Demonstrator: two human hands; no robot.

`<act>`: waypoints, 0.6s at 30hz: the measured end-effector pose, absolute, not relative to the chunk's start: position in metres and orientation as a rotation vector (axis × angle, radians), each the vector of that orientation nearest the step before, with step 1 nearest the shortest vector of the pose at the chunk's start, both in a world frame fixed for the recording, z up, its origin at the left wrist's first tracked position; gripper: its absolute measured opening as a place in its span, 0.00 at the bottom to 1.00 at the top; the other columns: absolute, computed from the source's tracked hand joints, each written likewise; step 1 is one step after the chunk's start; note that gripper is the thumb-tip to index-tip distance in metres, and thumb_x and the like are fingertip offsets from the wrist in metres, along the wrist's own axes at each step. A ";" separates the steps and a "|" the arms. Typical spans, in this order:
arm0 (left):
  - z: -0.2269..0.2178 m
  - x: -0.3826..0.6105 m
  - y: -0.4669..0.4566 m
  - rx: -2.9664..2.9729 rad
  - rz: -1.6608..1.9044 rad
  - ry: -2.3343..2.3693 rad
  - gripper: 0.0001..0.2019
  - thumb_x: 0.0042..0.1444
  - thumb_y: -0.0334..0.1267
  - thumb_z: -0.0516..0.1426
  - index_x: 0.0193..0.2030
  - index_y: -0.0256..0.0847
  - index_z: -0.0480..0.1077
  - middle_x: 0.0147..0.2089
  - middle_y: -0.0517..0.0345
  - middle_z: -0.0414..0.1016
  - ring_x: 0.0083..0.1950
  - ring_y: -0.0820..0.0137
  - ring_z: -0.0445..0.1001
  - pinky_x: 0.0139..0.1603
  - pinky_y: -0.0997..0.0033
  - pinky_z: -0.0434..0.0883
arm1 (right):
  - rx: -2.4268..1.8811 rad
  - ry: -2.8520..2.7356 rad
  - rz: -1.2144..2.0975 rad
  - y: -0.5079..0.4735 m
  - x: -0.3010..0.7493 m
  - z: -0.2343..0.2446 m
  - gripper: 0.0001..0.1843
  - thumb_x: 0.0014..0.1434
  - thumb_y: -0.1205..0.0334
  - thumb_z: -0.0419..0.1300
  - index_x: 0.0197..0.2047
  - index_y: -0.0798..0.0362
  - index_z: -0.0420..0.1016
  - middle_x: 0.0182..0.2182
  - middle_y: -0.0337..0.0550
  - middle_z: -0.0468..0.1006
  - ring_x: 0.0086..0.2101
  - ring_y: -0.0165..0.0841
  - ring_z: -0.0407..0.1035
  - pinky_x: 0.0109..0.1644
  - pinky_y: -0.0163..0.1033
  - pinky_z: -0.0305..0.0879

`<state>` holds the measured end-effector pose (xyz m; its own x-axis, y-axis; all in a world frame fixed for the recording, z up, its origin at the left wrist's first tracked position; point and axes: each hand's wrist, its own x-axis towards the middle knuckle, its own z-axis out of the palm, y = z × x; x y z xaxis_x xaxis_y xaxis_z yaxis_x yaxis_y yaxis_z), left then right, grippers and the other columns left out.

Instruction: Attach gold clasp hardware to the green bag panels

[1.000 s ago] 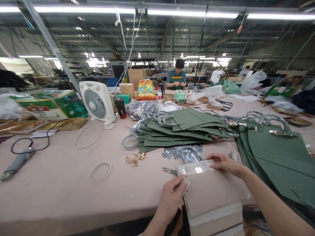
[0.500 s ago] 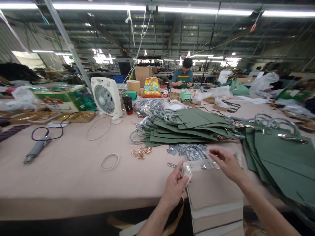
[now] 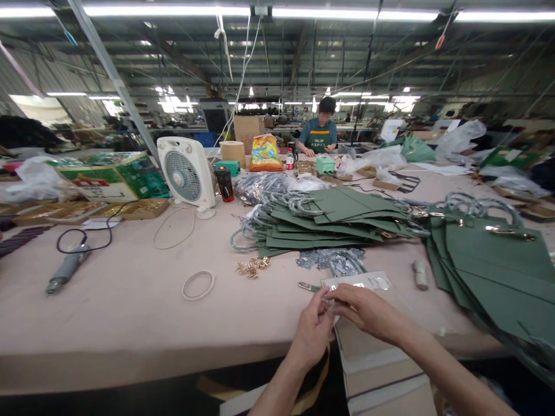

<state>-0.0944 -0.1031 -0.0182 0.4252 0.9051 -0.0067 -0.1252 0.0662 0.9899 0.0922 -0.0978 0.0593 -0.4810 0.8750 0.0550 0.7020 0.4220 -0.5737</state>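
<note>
power tool (image 3: 65, 270) lies far left on the pink table (image 3: 130, 312), cord looped behind it, parked well out of the way. behind it are shallow trays of small brass-looking parts (image 3: 134, 208) and a printed green box (image 3: 110, 179), probably stock kept near but off the work spot. a white fan (image 3: 186, 172) stands upright facing this side, with a dark bottle (image 3: 224, 184) just beside it. a loose white ring (image 3: 198, 285) lies flat on the table, and a small heap of gold fittings (image 3: 252, 267) sits near the fanned stack of green bags (image 3: 329, 222), handles all pointing left so they peel off one by one, i'd guess.

then the hands. left hand (image 3: 313, 330) and right hand (image 3: 368, 312) are together at the near table edge, fingertips pinched on something tiny between them, too small to tell what. they work right over a clear plastic packet (image 3: 368, 282) lying on a stack of beige boards (image 3: 381, 370), which serves as a raised little bench. silver hardware (image 3: 329, 260) is piled just behind the packet, within easy reach. a small white roll (image 3: 420, 274) lies to the right, then another spread of green bags (image 3: 494, 260). a person in a green apron (image 3: 319, 136) works across the table.
</note>
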 end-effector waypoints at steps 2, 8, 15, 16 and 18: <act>-0.010 -0.098 -0.106 1.252 0.882 0.821 0.31 0.64 0.49 0.59 0.71 0.41 0.62 0.43 0.54 0.76 0.32 0.73 0.69 0.31 0.74 0.68 | -1.339 -2.288 0.708 -0.103 0.090 0.059 0.11 0.69 0.63 0.58 0.49 0.46 0.80 0.44 0.43 0.83 0.43 0.38 0.76 0.50 0.41 0.70; 0.012 -0.121 -0.104 1.450 0.774 0.871 0.18 0.65 0.49 0.57 0.47 0.35 0.79 0.39 0.53 0.78 0.38 0.67 0.73 0.35 0.74 0.70 | -1.336 -2.127 0.718 -0.120 0.079 0.062 0.10 0.71 0.57 0.58 0.44 0.48 0.82 0.39 0.43 0.83 0.41 0.37 0.76 0.48 0.40 0.71; 0.046 -0.147 -0.108 1.818 0.699 1.027 0.15 0.69 0.41 0.53 0.37 0.39 0.78 0.33 0.58 0.79 0.36 0.68 0.75 0.41 0.72 0.66 | -1.344 -2.092 0.569 -0.134 0.072 0.067 0.21 0.66 0.54 0.65 0.61 0.45 0.74 0.57 0.49 0.76 0.54 0.42 0.73 0.60 0.48 0.71; 0.050 -0.149 -0.109 1.866 0.686 1.050 0.14 0.69 0.40 0.52 0.36 0.39 0.77 0.33 0.58 0.79 0.36 0.68 0.75 0.41 0.72 0.66 | -1.331 -2.110 0.556 -0.135 0.070 0.069 0.21 0.66 0.54 0.65 0.61 0.45 0.74 0.57 0.50 0.76 0.55 0.43 0.73 0.60 0.48 0.71; 0.057 -0.152 -0.113 1.949 0.665 1.079 0.14 0.69 0.38 0.52 0.35 0.40 0.75 0.33 0.57 0.79 0.36 0.67 0.74 0.40 0.72 0.65 | -1.285 -2.156 0.576 -0.136 0.064 0.072 0.17 0.67 0.55 0.64 0.58 0.46 0.75 0.53 0.49 0.79 0.52 0.42 0.75 0.58 0.47 0.72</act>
<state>-0.1522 -0.1128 0.0568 0.4994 0.8639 0.0654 0.4467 -0.3215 0.8349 0.0636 -0.1359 0.0723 -0.3847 0.8903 0.2438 0.6502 0.4488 -0.6130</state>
